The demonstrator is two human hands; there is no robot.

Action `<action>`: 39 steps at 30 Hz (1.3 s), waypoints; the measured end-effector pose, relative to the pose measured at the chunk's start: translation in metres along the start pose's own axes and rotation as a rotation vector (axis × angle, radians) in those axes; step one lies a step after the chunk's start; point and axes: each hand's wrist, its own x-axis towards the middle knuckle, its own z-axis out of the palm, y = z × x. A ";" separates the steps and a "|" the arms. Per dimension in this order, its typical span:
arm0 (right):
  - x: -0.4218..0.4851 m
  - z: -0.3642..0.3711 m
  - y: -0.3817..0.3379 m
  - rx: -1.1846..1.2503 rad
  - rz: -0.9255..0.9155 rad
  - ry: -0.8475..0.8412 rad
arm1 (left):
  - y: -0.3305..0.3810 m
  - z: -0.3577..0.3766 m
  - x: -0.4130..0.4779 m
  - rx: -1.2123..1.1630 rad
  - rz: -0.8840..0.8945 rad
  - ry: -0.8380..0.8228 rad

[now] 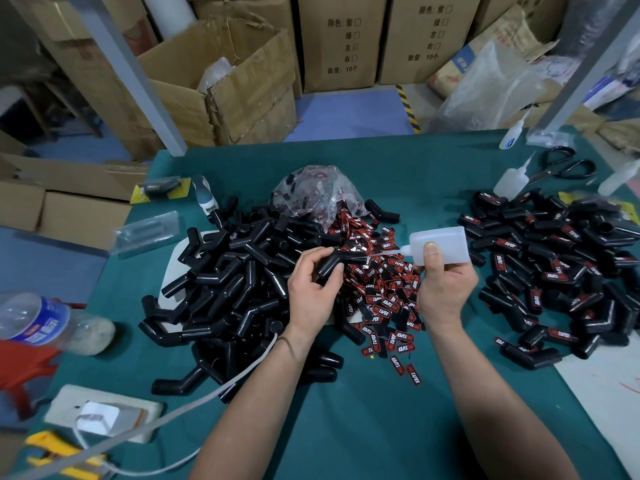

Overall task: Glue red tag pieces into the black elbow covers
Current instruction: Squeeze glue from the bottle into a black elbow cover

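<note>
The left hand (pixel 311 292) fingers grip one black plastic elbow cover (pixel 330 263) above the pile of red tags (pixel 377 292), the right hand (pixel 445 287) fingers squeeze the white glue bottle (pixel 438 244), its tip seemingly gluing; a tag comes next.
</note>
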 end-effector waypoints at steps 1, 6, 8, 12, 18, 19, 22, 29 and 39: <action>0.001 -0.001 0.000 -0.004 0.004 0.008 | 0.000 0.000 0.000 -0.002 -0.003 0.000; 0.005 -0.003 0.006 0.001 0.022 0.035 | 0.000 0.000 0.000 0.001 -0.008 -0.004; 0.003 -0.002 0.006 0.006 0.026 0.029 | 0.001 0.000 0.000 0.001 -0.004 -0.001; 0.003 -0.002 0.005 0.014 0.032 0.024 | 0.000 -0.001 0.000 0.004 -0.002 -0.002; -0.001 0.002 -0.001 0.046 0.013 -0.015 | -0.002 0.001 0.000 0.009 0.006 -0.003; -0.001 0.002 -0.001 0.044 0.020 -0.012 | -0.001 0.001 0.000 0.011 0.009 0.000; 0.002 -0.002 0.003 0.031 0.035 0.016 | 0.000 0.001 0.001 0.011 0.006 0.007; 0.001 0.000 -0.002 0.003 -0.005 0.001 | -0.001 0.000 0.001 0.004 0.007 0.011; 0.004 -0.003 0.001 -0.028 0.005 0.031 | 0.000 0.001 0.001 -0.004 -0.003 0.026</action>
